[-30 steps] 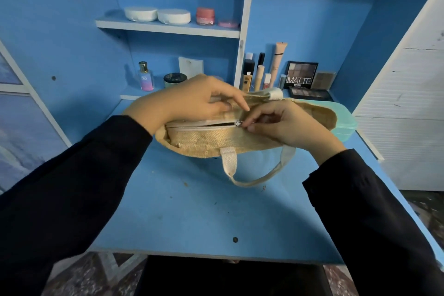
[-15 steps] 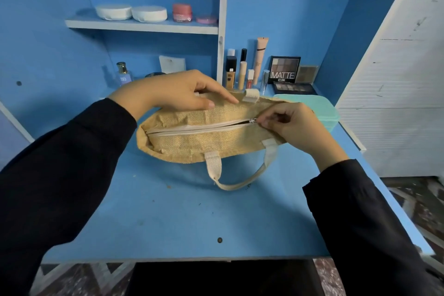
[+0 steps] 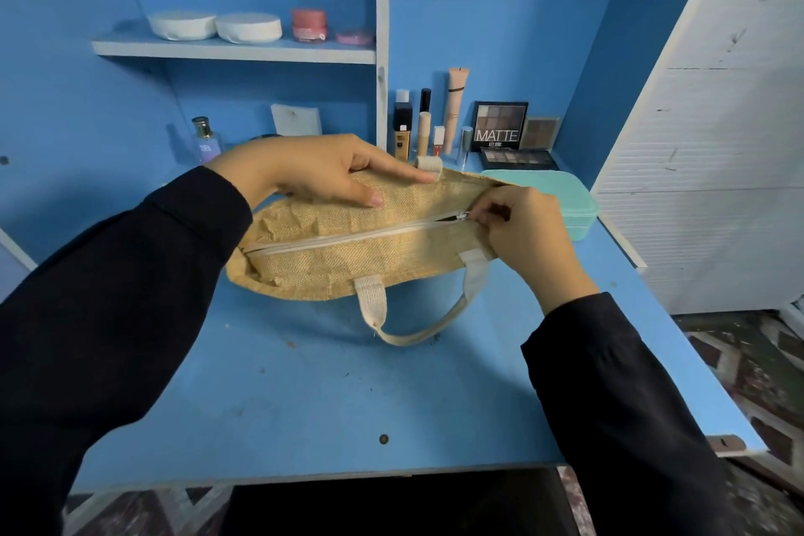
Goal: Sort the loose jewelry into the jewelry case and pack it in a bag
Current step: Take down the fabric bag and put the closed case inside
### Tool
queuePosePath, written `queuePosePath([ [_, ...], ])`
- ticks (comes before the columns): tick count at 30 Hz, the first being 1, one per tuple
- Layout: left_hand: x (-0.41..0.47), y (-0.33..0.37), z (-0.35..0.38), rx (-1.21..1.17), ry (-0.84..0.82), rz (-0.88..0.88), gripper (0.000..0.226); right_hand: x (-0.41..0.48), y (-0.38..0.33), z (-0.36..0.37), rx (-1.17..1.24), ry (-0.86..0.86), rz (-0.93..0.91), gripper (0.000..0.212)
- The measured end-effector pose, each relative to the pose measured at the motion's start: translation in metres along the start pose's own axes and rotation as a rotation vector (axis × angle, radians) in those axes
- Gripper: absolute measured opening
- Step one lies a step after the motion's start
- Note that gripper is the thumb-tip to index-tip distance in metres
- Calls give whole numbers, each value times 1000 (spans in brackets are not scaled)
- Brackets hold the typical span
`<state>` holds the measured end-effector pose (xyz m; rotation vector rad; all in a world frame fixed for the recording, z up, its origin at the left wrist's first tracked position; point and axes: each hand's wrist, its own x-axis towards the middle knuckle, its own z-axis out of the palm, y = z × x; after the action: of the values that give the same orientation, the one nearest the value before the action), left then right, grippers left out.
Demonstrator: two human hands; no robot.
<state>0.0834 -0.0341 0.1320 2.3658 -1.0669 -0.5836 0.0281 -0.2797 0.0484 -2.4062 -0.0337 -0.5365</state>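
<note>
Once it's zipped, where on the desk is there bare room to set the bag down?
The desktop between the jute bag and the near edge is bare. Behind the bag it is crowded: teal box, palettes, bottles.

a blue worktop (image 3: 304,405) carries a tan woven bag (image 3: 348,257) at its middle, a mint-green case (image 3: 561,196) just behind the bag's right end, and along the back a perfume bottle (image 3: 204,141), upright makeup tubes (image 3: 402,131) and an eyeshadow palette (image 3: 517,158). the shelf (image 3: 235,52) above holds two white tins (image 3: 182,25) and a red jar (image 3: 309,25).
</note>
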Motion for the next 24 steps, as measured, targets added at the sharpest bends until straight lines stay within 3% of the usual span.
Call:
queuePosePath([
  [4, 2, -4, 4, -40, 27, -7, 60, -10, 7, 7, 7, 89, -65, 28],
  [9, 3, -6, 6, -61, 42, -12, 65, -41, -12, 15, 241, 239, -131, 21],
  [12, 5, -5, 8, -42, 39, -10, 69, -58, -33, 36, 339, 152, -142, 17],
  [17, 3, -6, 9, -10, 59, -53, 70, -67, -30, 73, -51, -32, -93, 47],
  [24, 7, 0, -2, 75, 112, -123, 73, -70, -17, 76, -110, -175, -118, 50],
])
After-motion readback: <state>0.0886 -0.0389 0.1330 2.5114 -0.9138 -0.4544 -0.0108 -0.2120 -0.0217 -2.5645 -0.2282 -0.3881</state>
